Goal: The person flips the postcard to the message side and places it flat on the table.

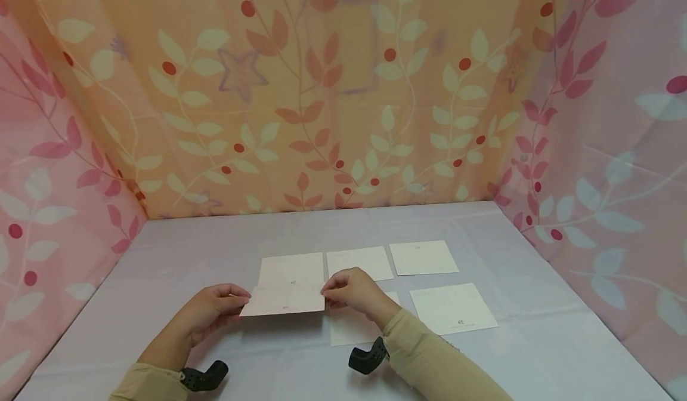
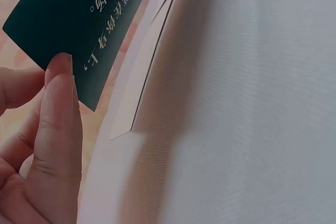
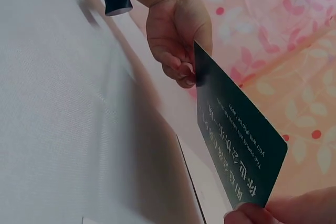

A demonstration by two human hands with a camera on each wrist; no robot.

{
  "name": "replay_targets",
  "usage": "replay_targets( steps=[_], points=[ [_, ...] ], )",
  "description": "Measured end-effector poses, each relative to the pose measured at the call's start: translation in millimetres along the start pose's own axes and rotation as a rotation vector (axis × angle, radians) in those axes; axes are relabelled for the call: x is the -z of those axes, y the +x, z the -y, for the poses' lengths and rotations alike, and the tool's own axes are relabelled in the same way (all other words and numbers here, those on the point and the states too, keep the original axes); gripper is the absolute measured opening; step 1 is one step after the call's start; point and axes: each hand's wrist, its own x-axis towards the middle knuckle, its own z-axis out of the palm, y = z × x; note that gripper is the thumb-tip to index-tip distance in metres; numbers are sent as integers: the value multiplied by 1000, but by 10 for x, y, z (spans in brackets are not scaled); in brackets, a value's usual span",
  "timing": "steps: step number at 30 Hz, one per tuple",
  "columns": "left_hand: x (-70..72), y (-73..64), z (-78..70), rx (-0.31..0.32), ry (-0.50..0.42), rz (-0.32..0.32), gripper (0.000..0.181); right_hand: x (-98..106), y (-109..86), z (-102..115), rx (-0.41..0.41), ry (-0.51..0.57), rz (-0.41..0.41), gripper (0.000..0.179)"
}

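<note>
Both hands hold one postcard [image 1: 284, 301] above the table, its pale side up. Its underside is dark green with white printed lettering, seen on the card [image 3: 236, 129] in the right wrist view. The left hand [image 1: 217, 311] pinches its left edge between thumb and fingers. At the opposite edge, near the upper right corner, the right hand [image 1: 358, 293] pinches it. In the head view the held card overlaps the near edge of a pale card [image 1: 292, 267] on the table. Another card [image 1: 351, 327] lies partly hidden beneath the right hand and forearm.
More pale cards lie face down on the white cloth: a back middle card [image 1: 362, 262], a back right card [image 1: 424, 258] and a front right card [image 1: 453, 307]. Leaf-patterned curtains [image 1: 322, 120] enclose the table's back and sides. Each wrist carries a black camera mount [image 1: 206, 377].
</note>
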Motion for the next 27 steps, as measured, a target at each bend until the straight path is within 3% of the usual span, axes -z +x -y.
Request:
replay_targets(
  steps=[5,12,20,24,27],
  points=[
    [-8,-8,21,6,1,-14,25,-28,1,-3,17,7,-16,7],
    [-38,-10,36,31,-28,-56,45,-53,9,-10,12,7,-40,9],
    [-19,-14,75,1,-37,39,31,-75,26,-49,-17,-31,-66,26],
    [-32,-26,102,3,-11,65,29,-80,16,-77,-18,-95,-59,21],
    [-50,-37,122,15,18,47,29,-84,10,-98,-18,-126,-45,15]
  ],
)
